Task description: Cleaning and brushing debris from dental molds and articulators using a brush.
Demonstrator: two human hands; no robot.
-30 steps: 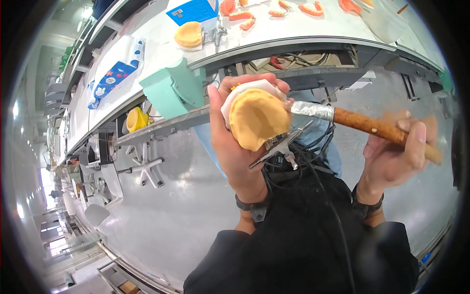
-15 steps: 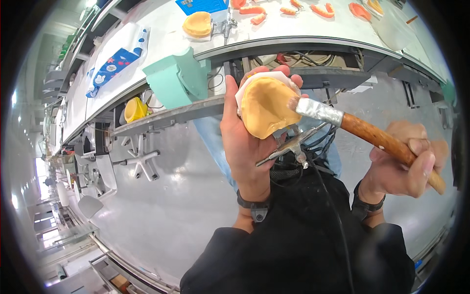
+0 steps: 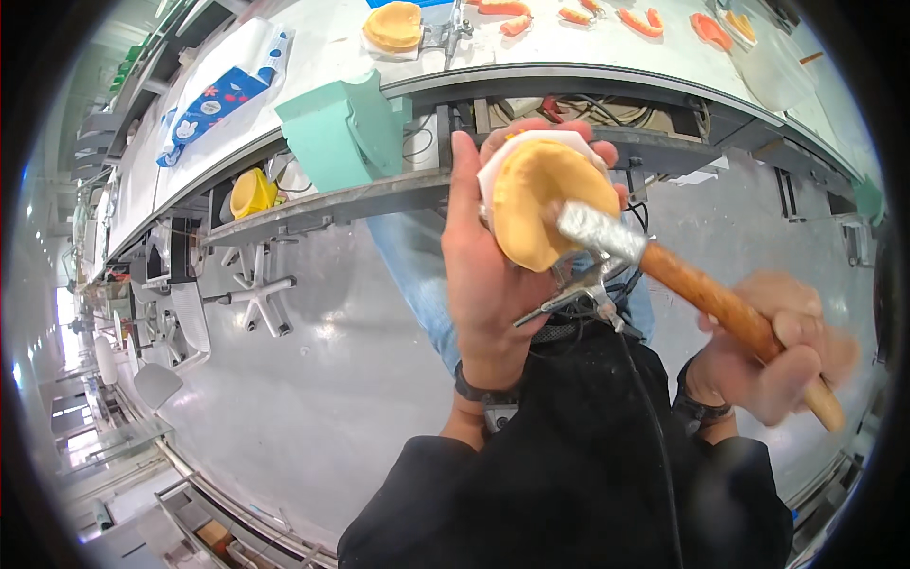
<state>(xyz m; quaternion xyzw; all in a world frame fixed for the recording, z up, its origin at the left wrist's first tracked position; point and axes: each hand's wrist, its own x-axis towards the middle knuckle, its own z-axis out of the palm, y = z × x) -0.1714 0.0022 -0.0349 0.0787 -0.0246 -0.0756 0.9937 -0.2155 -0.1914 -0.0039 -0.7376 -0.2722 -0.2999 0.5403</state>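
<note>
In front of me my left hand point(image 3: 483, 275) is wrapped round a yellow plaster dental model point(image 3: 523, 204) on a white base, its arch side turned up toward me. A metal articulator point(image 3: 580, 292) hangs from the model's lower side, beside my wrist. My right hand point(image 3: 773, 346), slightly blurred, grips the wooden handle of a brush point(image 3: 701, 284). Silvery wrapping covers the brush's head end, which lies over the model's inner hollow. The bristles are smeared by motion, so whether they touch the plaster cannot be made out.
Across the white bench point(image 3: 327, 57) lie another yellow dental model point(image 3: 391, 27) with a metal articulator and several pinkish-orange denture pieces point(image 3: 642, 23). A mint-green bin point(image 3: 346, 133) hangs at the bench front, near a blue tissue pack point(image 3: 209, 109) and a yellow container point(image 3: 253, 193). Cables point(image 3: 597, 111) fill an open drawer.
The brush head has moved left and down, from the model's right rim to over its hollow. My left hand and the model have shifted slightly right; the right hand has dropped a little.
</note>
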